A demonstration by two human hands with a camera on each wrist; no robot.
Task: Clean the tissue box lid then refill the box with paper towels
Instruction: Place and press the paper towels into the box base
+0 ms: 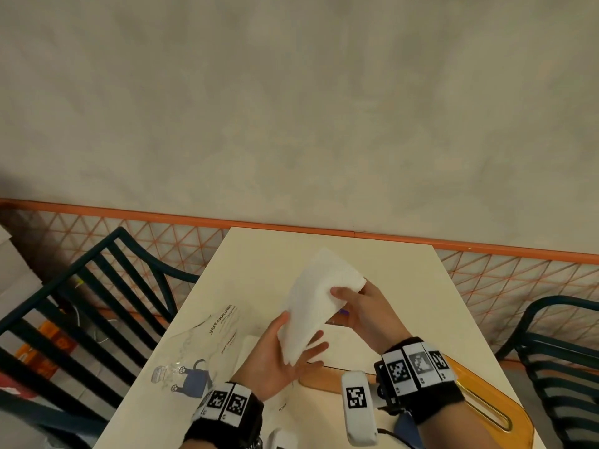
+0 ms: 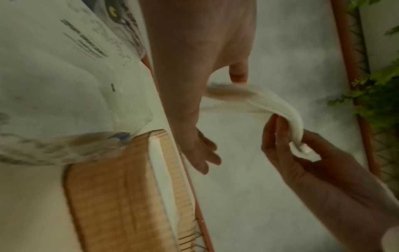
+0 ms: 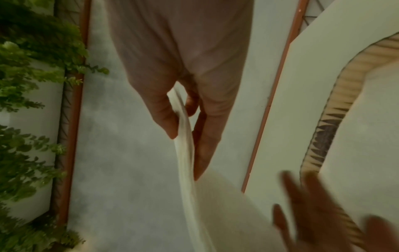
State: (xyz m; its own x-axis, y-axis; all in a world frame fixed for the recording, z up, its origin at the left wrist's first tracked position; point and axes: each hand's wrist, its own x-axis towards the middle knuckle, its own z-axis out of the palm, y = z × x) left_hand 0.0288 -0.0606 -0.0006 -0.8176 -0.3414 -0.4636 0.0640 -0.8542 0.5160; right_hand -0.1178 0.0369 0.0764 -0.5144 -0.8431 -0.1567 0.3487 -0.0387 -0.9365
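A white stack of paper towels (image 1: 319, 296) hangs tilted above the cream table (image 1: 398, 264). My right hand (image 1: 350, 293) pinches its far right corner, thumb on top; the right wrist view shows the stack (image 3: 187, 187) bending down from that pinch (image 3: 185, 145). My left hand (image 1: 303, 335) lies palm up under the near end, fingers straight and spread, thumb against the stack's edge (image 2: 259, 98). The wooden tissue box (image 2: 121, 196) lies on the table just beneath my hands, mostly hidden in the head view. A wooden lid (image 1: 479, 413) with an oval slot lies flat at the near right.
A crumpled clear plastic wrapper (image 1: 201, 348) with printed text and a cartoon lies on the table's left side. Dark metal chairs stand to the left (image 1: 97, 286) and right (image 1: 557, 351). An orange lattice railing (image 1: 486, 251) runs behind the table, with a grey floor beyond.
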